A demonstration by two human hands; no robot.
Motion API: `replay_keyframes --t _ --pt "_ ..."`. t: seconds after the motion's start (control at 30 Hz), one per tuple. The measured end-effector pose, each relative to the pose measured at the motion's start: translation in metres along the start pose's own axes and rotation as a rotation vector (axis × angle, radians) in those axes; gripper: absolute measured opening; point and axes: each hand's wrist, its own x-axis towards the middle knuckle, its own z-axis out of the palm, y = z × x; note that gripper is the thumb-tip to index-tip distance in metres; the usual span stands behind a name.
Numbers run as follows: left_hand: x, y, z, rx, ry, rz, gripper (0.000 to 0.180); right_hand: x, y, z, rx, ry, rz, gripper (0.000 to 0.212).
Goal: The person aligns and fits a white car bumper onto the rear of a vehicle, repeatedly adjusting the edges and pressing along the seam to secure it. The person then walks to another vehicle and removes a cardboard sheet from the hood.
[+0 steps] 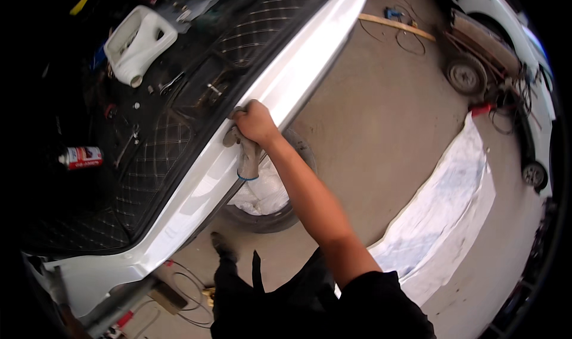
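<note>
My right hand is closed in a fist at the white painted sill of a vehicle. A grey work glove hangs from it, its blue-edged cuff pointing down and its limp fingers bunched by my thumb. Behind my forearm, a tyre lies on the floor with crumpled white plastic inside its ring. By the white bodywork at the lower left rim is a dim grey shape. Whether that is my left hand in a glove, I cannot make out.
Past the sill, a black quilted mat carries a white jug, a red-and-white spray can and a wrench. On the floor lie a long white sheet, a wooden strip and cables. A wheeled cart stands far right.
</note>
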Motion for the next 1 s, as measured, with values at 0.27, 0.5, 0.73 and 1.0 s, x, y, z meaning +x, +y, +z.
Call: replay_keyframes --t 0.27,0.5,0.73,1.0 --pt "-0.012 0.07 -0.024 0.266 -0.025 -0.256 0.079 -0.05 -0.018 0.066 0.136 0.012 0.103 0.034" --pt "-0.02 0.07 -0.025 0.08 0.018 -0.124 0.074 -0.057 -0.015 0.07 0.177 0.042 0.137 0.032" --pt "-0.033 0.142 -0.056 0.018 -0.152 -0.195 0.07 -0.049 -0.012 0.071 0.071 0.081 0.16 0.026" --pt "-0.014 0.094 -0.015 0.037 -0.088 -0.211 0.07 -0.049 -0.006 0.062 -0.101 -0.003 0.141 0.03"
